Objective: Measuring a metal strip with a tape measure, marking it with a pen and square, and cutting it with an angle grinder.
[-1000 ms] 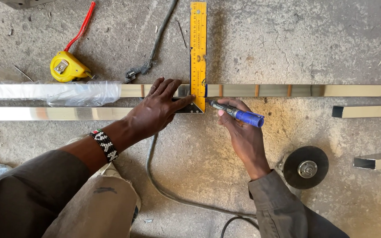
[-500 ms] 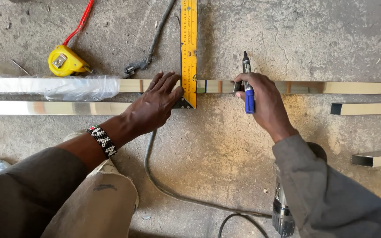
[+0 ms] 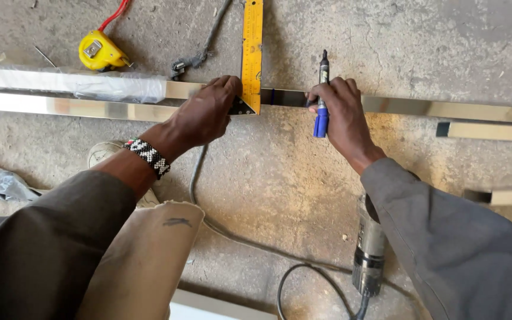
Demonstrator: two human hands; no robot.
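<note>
yellow square ruler (image 3: 252,53), blue marker (image 3: 322,112), yellow tape measure (image 3: 99,51)

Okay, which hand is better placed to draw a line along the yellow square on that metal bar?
Right hand: it holds the blue marker. The left hand pins the yellow square.

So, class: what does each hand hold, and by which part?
Right hand grips a blue marker around its middle. Left hand presses the yellow square at its corner, on the tube.
</note>
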